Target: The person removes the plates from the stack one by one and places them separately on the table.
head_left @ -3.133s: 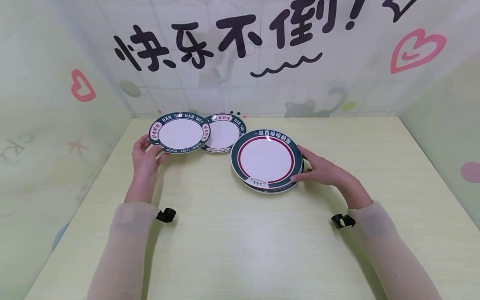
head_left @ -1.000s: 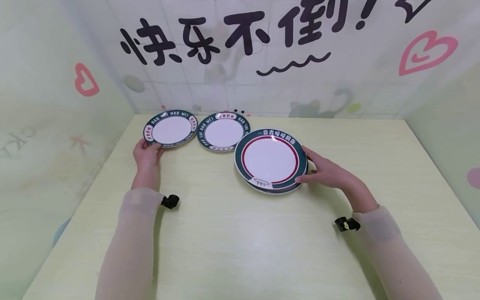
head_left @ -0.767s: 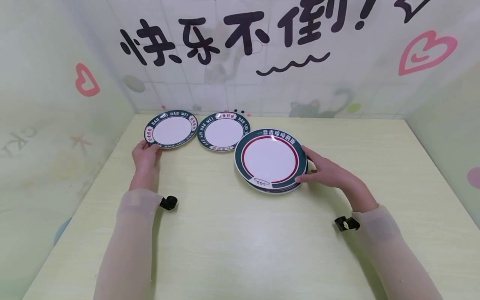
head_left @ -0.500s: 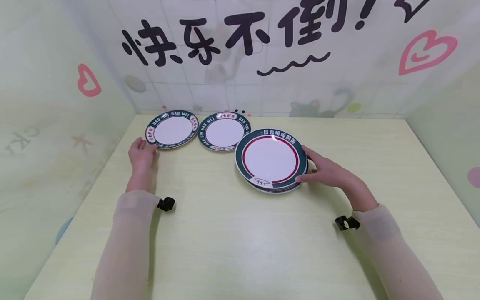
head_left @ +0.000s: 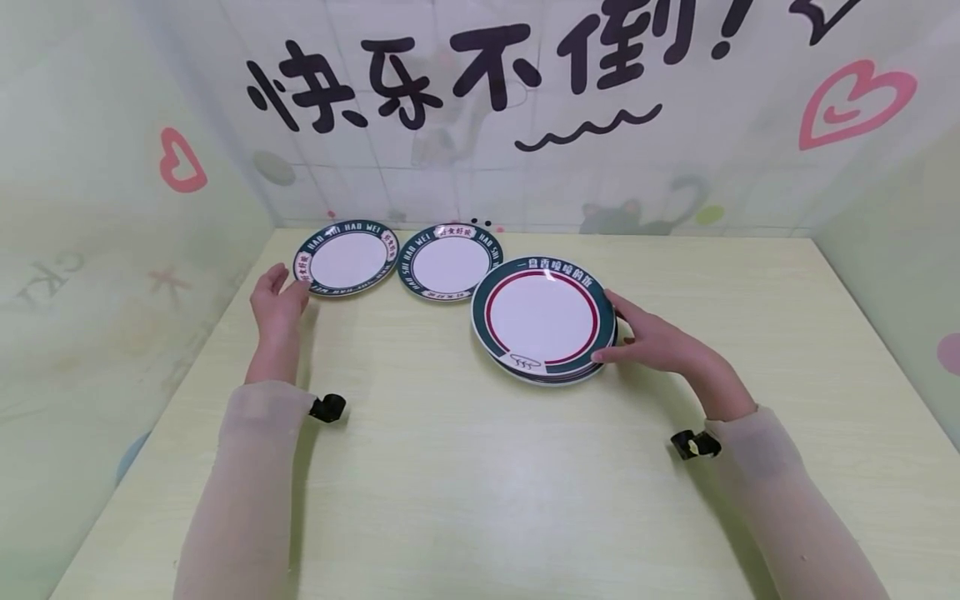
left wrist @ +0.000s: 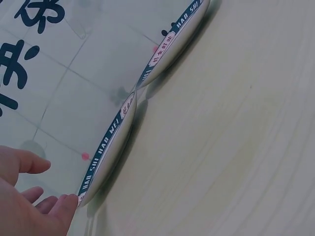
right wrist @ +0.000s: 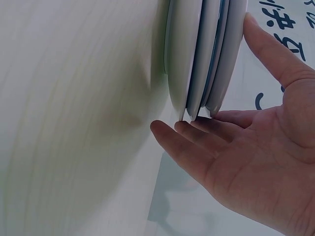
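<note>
A green-and-white lettered plate point(head_left: 347, 258) lies at the back left of the table. At its left rim is my left hand point(head_left: 277, 304), its fingers loose; in the left wrist view a fingertip meets the rim, and I cannot tell whether it touches. Just right of that plate is a matching plate point(head_left: 450, 262), apart or barely touching. In front of it stands a stack of plates point(head_left: 542, 317), the top one with a red ring. My right hand point(head_left: 660, 342) rests on the stack's right side, thumb on the top rim and nearly straight fingers along the edges.
The pale wooden table point(head_left: 480, 475) runs up to a printed back wall point(head_left: 450, 183) close behind the plates. Printed side walls stand left and right. Small black wrist cameras point(head_left: 327, 408) sit at both cuffs.
My left hand has carried the left plate leftward, off its overlap with the second plate, laid it down and let go, drawing slightly left. The right hand has stayed at the stack.
</note>
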Demonstrator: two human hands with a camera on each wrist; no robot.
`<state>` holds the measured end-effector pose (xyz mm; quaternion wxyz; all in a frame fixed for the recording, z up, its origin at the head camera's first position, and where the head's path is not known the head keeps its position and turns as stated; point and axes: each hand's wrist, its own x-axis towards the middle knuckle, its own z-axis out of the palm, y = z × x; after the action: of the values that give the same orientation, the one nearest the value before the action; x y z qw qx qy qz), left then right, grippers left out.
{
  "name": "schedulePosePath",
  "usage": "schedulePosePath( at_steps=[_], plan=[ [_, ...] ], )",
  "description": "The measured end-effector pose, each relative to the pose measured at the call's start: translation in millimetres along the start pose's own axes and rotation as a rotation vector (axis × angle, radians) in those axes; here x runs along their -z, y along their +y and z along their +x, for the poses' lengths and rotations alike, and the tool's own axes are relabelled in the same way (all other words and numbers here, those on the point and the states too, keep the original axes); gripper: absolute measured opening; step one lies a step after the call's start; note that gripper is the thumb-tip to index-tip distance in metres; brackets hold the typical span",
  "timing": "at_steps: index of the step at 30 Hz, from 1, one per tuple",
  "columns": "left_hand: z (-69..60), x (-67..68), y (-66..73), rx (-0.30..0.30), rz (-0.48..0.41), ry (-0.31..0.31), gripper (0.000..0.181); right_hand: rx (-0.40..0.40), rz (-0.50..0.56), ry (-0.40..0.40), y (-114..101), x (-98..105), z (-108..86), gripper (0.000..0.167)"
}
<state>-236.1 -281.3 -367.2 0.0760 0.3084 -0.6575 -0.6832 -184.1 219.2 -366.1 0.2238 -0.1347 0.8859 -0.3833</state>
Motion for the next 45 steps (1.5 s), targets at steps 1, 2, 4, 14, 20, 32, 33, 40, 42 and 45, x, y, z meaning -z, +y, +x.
schedulePosePath(
  at_steps=[1, 2, 4, 14, 20, 32, 33, 40, 42, 45],
  plan=[
    [-0.3, -0.4, 0.3, 0.001, 0.001, -0.004, 0.065, 0.003, 0.0, -0.001, 0.3, 0.1, 0.0, 0.104],
    [-0.2, -0.7, 0.4, 0.003, 0.0, -0.007, 0.065, 0.006, 0.0, -0.001, 0.5, 0.3, 0.1, 0.104],
    [-0.8, -1.8, 0.8, 0.008, 0.003, -0.012, 0.066, 0.01, 0.0, -0.001, 1.0, 0.5, 0.1, 0.104],
    [-6.4, -9.8, -1.3, 0.006, 0.036, -0.049, 0.066, 0.01, -0.007, -0.002, 0.8, 0.5, 1.2, 0.104],
    [-9.5, -14.1, -6.2, -0.026, 0.066, -0.076, 0.065, 0.003, -0.012, 0.002, 0.3, 0.7, 1.3, 0.104],
    [-17.9, -21.4, -14.5, -0.029, 0.14, -0.15, 0.066, 0.002, -0.01, 0.005, 1.2, 0.4, 0.9, 0.104],
    [-18.3, -21.4, -14.9, -0.028, 0.144, -0.155, 0.066, 0.001, -0.009, 0.005, 1.3, 0.4, 1.0, 0.104],
    [-26.7, -22.5, -15.2, -0.05, 0.211, -0.21, 0.065, -0.001, -0.008, 0.008, 1.3, -0.4, 1.7, 0.104],
    [-30.2, -23.2, -14.6, -0.06, 0.236, -0.233, 0.065, -0.002, -0.007, 0.009, 1.3, -0.6, 1.9, 0.104],
    [-34.0, -24.3, -13.6, -0.063, 0.225, -0.27, 0.065, -0.001, -0.003, 0.008, 1.5, -0.8, 2.0, 0.105]
  ],
)
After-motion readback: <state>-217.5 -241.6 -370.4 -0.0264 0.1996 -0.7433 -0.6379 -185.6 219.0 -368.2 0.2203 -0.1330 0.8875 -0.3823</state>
